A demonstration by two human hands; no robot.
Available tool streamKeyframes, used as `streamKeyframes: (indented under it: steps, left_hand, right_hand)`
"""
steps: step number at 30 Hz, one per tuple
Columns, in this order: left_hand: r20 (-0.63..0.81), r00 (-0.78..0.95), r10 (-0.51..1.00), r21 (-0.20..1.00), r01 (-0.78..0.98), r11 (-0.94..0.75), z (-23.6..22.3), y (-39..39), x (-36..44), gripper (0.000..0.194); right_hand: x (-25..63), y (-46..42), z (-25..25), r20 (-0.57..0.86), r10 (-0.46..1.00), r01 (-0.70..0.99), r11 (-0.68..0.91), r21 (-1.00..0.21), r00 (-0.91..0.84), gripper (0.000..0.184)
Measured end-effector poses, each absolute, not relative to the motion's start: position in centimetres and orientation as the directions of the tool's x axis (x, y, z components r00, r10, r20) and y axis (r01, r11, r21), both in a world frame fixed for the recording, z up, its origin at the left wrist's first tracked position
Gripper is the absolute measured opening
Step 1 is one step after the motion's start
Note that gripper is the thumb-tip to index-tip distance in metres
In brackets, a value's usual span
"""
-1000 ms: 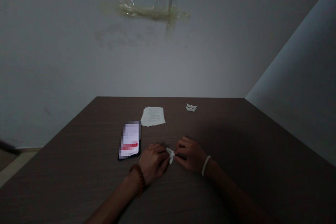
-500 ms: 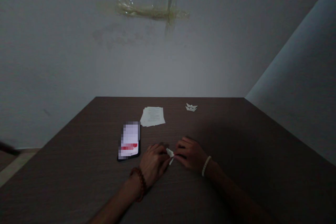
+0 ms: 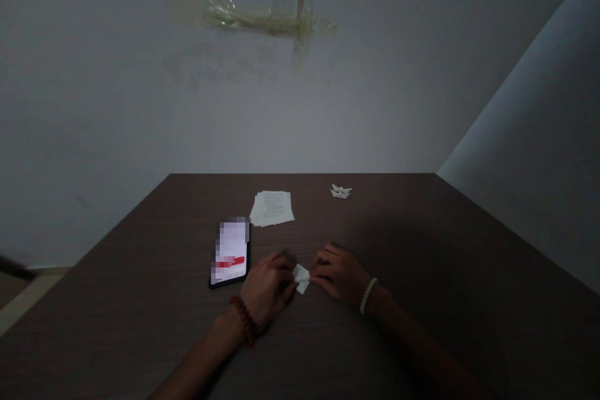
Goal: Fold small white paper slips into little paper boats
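A small folded piece of white paper (image 3: pixel 301 279) lies between my hands, low over the table. My left hand (image 3: pixel 268 284), with a reddish-brown bead bracelet at the wrist, pinches its left side between thumb and fingers. On the opposite side, my right hand (image 3: pixel 340 273) grips the paper's right edge with closed fingertips; a pale bead bracelet circles that wrist. The fingers cover parts of the paper's edges, and its creases are too small to make out fully.
A phone (image 3: pixel 229 251) with a lit, blurred screen lies left of my hands. Behind it is a stack of printed paper sheets (image 3: pixel 272 208). Paper boats (image 3: pixel 340 192) stand near the back of the brown table (image 3: pixel 187 331). A wall (image 3: pixel 375 112) with tape rises behind.
My left hand has shifted slightly left. More of the folded paper's face shows between my fingers, spread wider than before. My right hand has barely moved.
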State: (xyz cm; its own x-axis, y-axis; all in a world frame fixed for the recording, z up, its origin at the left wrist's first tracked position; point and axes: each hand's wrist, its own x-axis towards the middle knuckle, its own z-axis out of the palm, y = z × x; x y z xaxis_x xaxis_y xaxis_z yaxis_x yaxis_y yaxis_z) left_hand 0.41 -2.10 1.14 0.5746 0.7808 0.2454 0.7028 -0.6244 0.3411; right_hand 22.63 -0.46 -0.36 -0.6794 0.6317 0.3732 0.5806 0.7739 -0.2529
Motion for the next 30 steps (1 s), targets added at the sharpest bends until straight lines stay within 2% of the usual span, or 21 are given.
streamKeyframes:
  steps: [9, 19, 30]
  left_hand:
    - [0.19, 0.576, 0.795, 0.332, 0.724, -0.604, 1.7, -2.1, 0.5, 0.016]
    - [0.129, 0.561, 0.818, 0.411, 0.72, -0.559, 2.2, -2.2, 0.4, 0.011]
    - [0.121, 0.522, 0.844, 0.456, 0.727, -0.514, 1.8, -2.0, 0.9, 0.016]
  right_hand:
    - [22.6, -0.6, -0.5, 0.416, 0.622, 0.571, 0.78, -0.257, -0.663, 0.01]
    - [22.7, -0.7, -0.5, 0.403, 0.678, 0.553, 0.735, -0.393, -0.615, 0.007]
    - [21.9, -1.1, -0.3, 0.377, 0.759, 0.613, 0.651, -0.448, -0.531, 0.007]
